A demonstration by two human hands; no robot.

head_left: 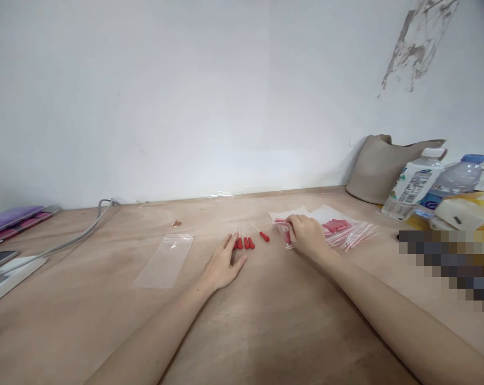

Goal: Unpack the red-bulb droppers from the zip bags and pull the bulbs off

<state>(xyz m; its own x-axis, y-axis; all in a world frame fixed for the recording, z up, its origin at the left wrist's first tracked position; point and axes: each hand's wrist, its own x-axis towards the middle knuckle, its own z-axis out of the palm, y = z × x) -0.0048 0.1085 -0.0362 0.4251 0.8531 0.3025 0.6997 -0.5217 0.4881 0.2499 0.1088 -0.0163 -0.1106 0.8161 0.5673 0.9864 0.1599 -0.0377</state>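
My left hand lies on the table with its fingers stretched out and thumb apart, its fingertips at the leftmost of several small droppers. These droppers have red bulbs and thin pale stems pointing away from me, side by side. One more dropper lies tilted a little to their right. My right hand is closed, fingers pinched at the edge of a clear plastic bag with red pieces. Its fingertips are partly hidden. Beside that hand are red pieces and red-edged zip bags.
A flat clear zip bag lies left of my left hand. Farther left are a grey cable, a phone and purple packets. At right stand a beige container and two bottles. A wall rises behind the table.
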